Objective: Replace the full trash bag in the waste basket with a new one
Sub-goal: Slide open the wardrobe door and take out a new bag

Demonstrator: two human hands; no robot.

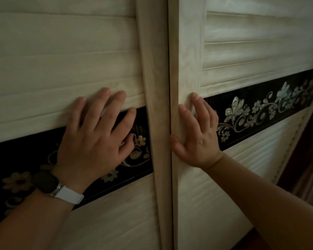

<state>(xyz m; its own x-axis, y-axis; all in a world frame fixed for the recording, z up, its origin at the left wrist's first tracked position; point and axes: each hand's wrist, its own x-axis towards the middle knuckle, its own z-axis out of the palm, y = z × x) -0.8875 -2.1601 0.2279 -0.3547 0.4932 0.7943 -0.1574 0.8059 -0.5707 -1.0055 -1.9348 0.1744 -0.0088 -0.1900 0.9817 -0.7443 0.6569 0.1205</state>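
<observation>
No waste basket or trash bag is in view. Two cream louvred sliding wardrobe doors fill the frame, each crossed by a black band with a floral pattern. My left hand lies flat with fingers spread on the left door, over the black band. My right hand presses flat against the vertical frame of the right door, fingers apart, thumb at the door's edge. Neither hand holds anything. A dark watch with a white strap sits on my left wrist.
The two door frames meet in the middle with a narrow gap between them. Dark wooden floor shows at the far right, beyond the right door's edge.
</observation>
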